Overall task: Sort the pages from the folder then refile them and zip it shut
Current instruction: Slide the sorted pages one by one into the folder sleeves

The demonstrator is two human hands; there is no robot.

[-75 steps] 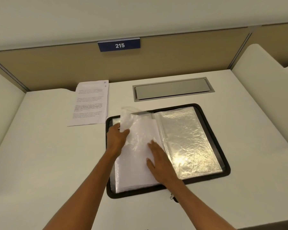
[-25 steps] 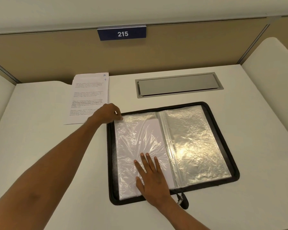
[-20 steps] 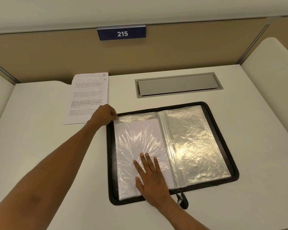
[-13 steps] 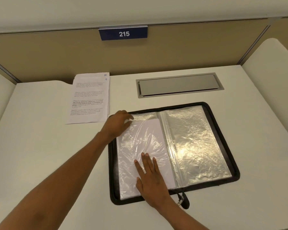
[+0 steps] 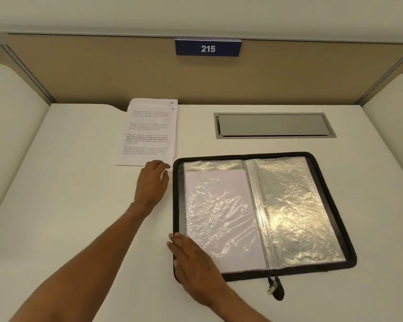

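We note the right hand (image 5: 196,270) spread flat on the folder (image 5: 242,155); the left hand (image 5: 153,182) is curled at the corner of the pages (image 5: 149,131), pinch unconfirmed. Advise lifting one sheet only.

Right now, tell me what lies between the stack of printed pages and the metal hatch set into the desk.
Nothing: in the head view, the white desk between the printed pages and the metal hatch is bare.

1. Office or study-hall carrel: white desk (image 5: 68,194) boxed in by tan partition (image 5: 114,73) and rounded side dividers (image 5: 9,117).
2. Blue number sign "215" (image 5: 208,48) on the partition.
3. Metal cable hatch (image 5: 274,125) set in the desktop.
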